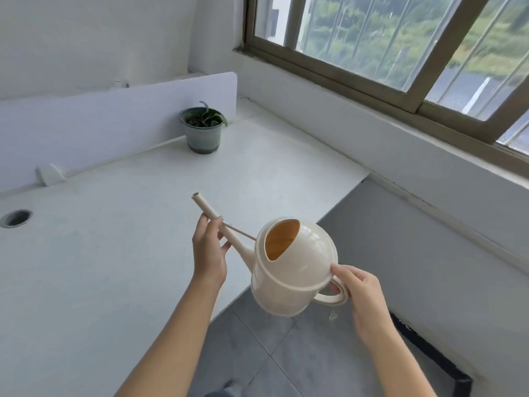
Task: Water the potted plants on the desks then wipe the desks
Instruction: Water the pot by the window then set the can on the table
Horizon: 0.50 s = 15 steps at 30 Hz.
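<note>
The watering can [292, 267] hides the right hand's fingers [335, 287].

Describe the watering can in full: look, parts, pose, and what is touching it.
The watering can looks like glossy cream plastic, with a round body, a domed top cut by a large fill opening showing an orange-tinted interior, a long thin spout with a slim brace, and a loop handle. It is held in the air over the desk edge, spout aimed up and away toward the potted plant. The left hand steadies the spout; the right hand holds the handle. Any water inside cannot be made out.
</note>
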Each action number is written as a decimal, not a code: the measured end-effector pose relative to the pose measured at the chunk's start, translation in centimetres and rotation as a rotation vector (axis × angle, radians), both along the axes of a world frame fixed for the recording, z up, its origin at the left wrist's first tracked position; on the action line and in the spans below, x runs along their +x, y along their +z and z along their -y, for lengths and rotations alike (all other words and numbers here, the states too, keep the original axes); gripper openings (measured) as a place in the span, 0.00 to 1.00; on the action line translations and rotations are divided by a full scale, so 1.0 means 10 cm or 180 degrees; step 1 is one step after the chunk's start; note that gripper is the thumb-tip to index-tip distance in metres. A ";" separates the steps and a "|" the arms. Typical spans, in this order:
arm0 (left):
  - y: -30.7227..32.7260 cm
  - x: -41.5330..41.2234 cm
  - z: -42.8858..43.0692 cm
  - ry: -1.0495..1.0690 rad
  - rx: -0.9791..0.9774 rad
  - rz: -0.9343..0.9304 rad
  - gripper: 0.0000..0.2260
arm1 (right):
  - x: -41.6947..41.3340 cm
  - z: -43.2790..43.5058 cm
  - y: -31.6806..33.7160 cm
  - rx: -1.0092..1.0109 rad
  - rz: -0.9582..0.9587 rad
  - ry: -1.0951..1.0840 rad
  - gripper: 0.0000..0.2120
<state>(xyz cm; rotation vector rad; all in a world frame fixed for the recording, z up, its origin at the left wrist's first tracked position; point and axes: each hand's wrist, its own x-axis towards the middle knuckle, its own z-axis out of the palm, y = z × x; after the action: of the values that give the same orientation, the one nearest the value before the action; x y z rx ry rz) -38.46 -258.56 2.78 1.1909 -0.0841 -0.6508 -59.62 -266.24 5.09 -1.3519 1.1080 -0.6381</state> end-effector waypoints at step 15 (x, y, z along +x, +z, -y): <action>0.01 0.44 1.67 0.1324 -0.0473 -0.0208 0.11 | 0.92 2.33 0.07 0.0159 0.0145 0.0846 0.10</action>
<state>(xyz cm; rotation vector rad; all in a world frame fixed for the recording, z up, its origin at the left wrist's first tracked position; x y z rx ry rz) -34.04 -275.28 2.93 1.0024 0.1649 -0.3103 -50.38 -289.57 5.74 -1.4046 0.8827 -0.4413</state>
